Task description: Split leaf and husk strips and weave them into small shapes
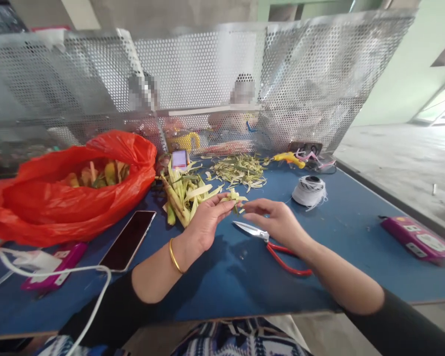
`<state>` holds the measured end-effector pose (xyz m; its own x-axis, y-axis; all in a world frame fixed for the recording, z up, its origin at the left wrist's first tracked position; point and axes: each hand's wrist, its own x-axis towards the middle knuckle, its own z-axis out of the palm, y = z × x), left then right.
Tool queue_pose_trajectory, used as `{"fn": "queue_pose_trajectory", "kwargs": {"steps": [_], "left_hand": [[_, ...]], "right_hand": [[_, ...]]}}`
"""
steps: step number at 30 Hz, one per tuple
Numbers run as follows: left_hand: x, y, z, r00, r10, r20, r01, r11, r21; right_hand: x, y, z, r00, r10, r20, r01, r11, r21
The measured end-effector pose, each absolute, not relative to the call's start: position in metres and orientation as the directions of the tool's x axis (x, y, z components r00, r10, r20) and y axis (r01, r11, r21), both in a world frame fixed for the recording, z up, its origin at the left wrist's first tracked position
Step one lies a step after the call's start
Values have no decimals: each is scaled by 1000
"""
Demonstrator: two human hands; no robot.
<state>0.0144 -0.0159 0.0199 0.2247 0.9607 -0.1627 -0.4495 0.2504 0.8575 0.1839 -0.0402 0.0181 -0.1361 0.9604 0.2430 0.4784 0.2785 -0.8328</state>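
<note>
Near the middle of the blue table, my left hand [203, 222] is closed in a pinch on a small bundle of pale green leaf strips [236, 196]. My right hand [278, 222] is just to its right, thumb and fingers apart, fingertips close to the bundle; whether they touch it I cannot tell. Scissors [252, 230] with red handles lie partly under my right hand, blades pointing left. Behind my left hand is a heap of pale green leafy husks [185, 195]. Farther back lies a pile of thin cut strips [241, 170].
A red plastic bag [59, 207] with husk-like pieces stands left, near a dark-screened phone [129, 241] and a white cable [104, 287]. White string [309, 192], a yellow tool [289, 158] and a magenta pack [417, 237] lie right. A perforated metal screen [207, 64] borders the back; people sit beyond.
</note>
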Motion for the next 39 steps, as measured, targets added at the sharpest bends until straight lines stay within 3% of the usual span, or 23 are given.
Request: {"fn": "queue_pose_trajectory", "kwargs": {"steps": [3,9,14,21,25,33,39], "left_hand": [[24,-12,25,211,968,-137,-452,221,864],[26,5,22,269,951,-154,-379,251,891],[30,15,17,186,981,-45,-149,73,986],[42,20,-4,9,990,141,88,-142,986],[45,20,-12,-59,994,97,-2,-97,995],[35,18,-1,215,970,-117,-260,172,950],[36,16,-6,196,979,-64,-181,100,978]], "right_hand": [[163,-21,15,-126,972,200,284,228,-931],[161,-7,5,-44,983,180,137,184,-973],[166,-3,-8,-46,986,162,229,168,-959],[166,-6,-21,20,973,229,352,208,-913],[167,-8,-20,4,978,207,384,190,-904],[171,-8,-15,34,988,149,393,124,-911],[169,-11,-16,-23,988,152,427,148,-892]]}}
